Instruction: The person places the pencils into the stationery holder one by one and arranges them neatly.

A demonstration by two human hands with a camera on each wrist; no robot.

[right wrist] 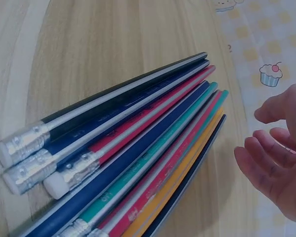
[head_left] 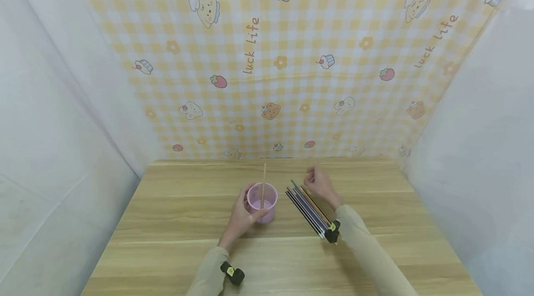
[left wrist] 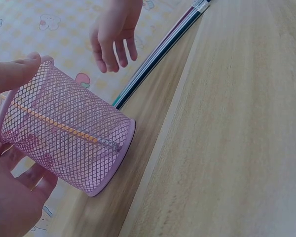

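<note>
My left hand grips a pink mesh pencil cup, its thumb at the rim and its fingers round the far side. The cup stands upright on the wooden table. Inside it one yellow pencil leans, with its top sticking out above the rim; its eraser end is down near the base in the left wrist view. My right hand hovers by the far end of a bundle of pencils, fingers loosely bent and holding nothing. These pencils are black, blue, red, green and yellow, their white erasers toward me.
The wooden table reaches back to a yellow checked cloth with cartoon prints. White walls rise on both sides. The pencil bundle lies slanted just right of the cup.
</note>
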